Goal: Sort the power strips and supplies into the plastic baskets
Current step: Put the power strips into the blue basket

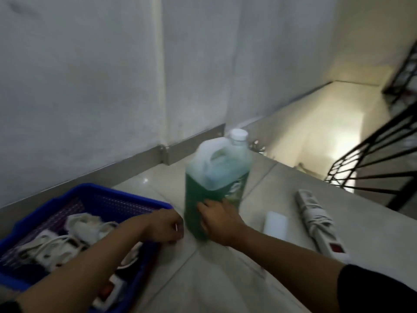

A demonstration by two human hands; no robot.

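Note:
A large translucent jug [216,175] of green liquid with a white cap stands on the tiled floor, blurred by motion. My right hand [220,220] grips its lower right side. My left hand [165,227] is curled just left of the jug's base, at the rim of the blue plastic basket [117,199]; whether it touches the jug is unclear. White power strips with coiled cords [67,240] lie in the basket. Another white power strip [320,220] with a red switch lies on the floor to the right, wrapped in its cord.
A small white block [276,224] lies between the jug and the loose power strip. The wall and grey skirting run behind. A stairwell with a black metal railing [379,159] drops away at the right, past the floor's edge.

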